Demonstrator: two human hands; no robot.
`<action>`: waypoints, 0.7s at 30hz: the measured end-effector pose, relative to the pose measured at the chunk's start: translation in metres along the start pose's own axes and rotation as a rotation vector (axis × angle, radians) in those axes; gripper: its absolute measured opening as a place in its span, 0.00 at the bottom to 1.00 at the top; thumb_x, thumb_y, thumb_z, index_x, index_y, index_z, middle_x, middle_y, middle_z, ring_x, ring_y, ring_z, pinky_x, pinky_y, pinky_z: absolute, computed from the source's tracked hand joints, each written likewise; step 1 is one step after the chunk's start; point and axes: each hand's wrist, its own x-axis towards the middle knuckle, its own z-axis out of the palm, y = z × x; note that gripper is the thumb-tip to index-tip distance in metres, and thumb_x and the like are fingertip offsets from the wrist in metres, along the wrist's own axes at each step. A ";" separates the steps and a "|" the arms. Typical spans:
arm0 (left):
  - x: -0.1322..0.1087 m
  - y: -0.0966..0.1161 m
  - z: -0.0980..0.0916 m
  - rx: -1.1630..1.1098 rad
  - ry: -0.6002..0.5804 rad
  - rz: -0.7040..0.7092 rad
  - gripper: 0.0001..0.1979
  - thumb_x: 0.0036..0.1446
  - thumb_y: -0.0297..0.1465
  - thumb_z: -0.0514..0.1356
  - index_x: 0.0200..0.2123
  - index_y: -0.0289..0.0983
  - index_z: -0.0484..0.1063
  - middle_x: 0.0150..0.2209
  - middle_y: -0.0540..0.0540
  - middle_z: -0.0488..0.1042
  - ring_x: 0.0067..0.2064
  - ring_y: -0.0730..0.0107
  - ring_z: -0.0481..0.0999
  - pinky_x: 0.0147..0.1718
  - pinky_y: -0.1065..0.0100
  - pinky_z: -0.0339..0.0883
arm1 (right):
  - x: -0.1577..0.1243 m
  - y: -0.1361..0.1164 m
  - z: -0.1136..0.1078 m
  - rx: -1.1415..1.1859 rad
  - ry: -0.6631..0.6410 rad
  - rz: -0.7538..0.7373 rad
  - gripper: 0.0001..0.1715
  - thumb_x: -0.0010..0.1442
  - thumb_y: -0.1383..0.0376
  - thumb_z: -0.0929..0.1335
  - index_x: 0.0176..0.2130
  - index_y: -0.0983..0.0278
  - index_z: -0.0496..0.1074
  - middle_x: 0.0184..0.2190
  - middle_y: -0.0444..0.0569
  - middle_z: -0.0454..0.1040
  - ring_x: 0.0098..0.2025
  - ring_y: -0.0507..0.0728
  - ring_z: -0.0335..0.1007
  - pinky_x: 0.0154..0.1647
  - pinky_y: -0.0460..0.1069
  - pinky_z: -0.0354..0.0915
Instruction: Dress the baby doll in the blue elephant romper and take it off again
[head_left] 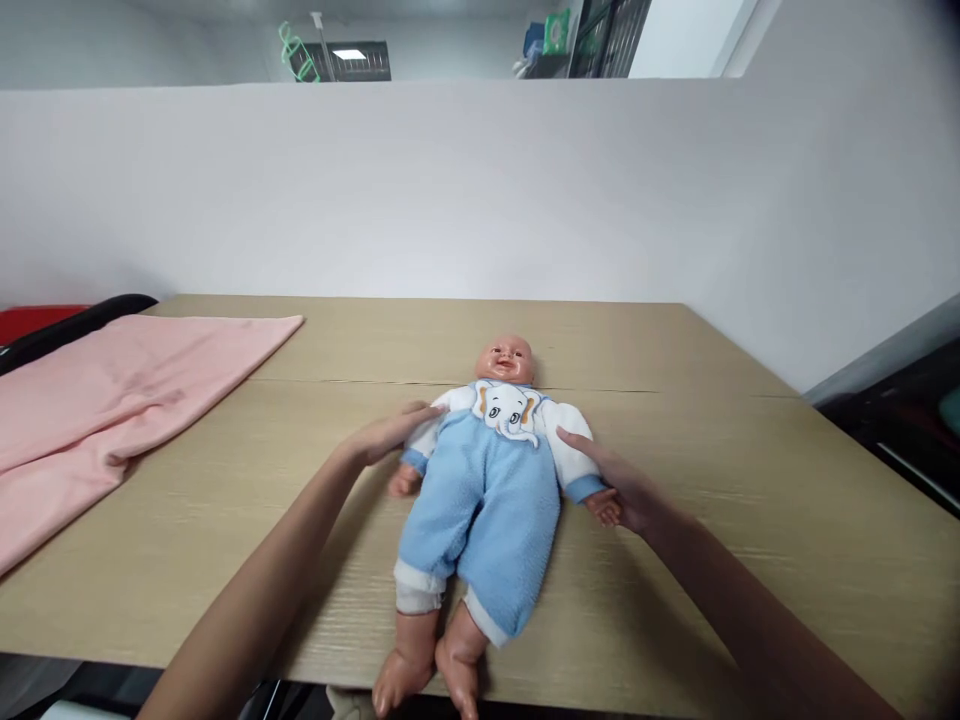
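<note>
A baby doll (487,490) lies on its back on the wooden table, its head toward the far wall. Its feet reach over the near edge. It wears a blue and white fleece outfit with an elephant face on the chest. My left hand (390,432) grips the white sleeve on the doll's left-hand side in view, with the thumb on top and the other fingers mostly hidden. On the opposite side, my right hand (619,480) holds the other sleeve, thumb laid over the cloth and fingers underneath, close to the doll's small hand.
A pink cloth (150,390) is spread over the left part of the table (300,560). Behind it are a black curved rim (97,315) and something red. A white wall (420,190) borders the far side, and dark objects stand beyond the right edge.
</note>
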 end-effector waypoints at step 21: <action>-0.139 -0.006 0.070 -0.507 -0.011 0.271 0.50 0.58 0.40 0.76 0.78 0.46 0.58 0.73 0.41 0.70 0.73 0.46 0.68 0.70 0.54 0.65 | -0.093 0.022 -0.017 -0.363 -0.111 -0.189 0.31 0.54 0.38 0.76 0.31 0.62 0.74 0.08 0.39 0.63 0.08 0.49 0.53 0.06 0.42 0.51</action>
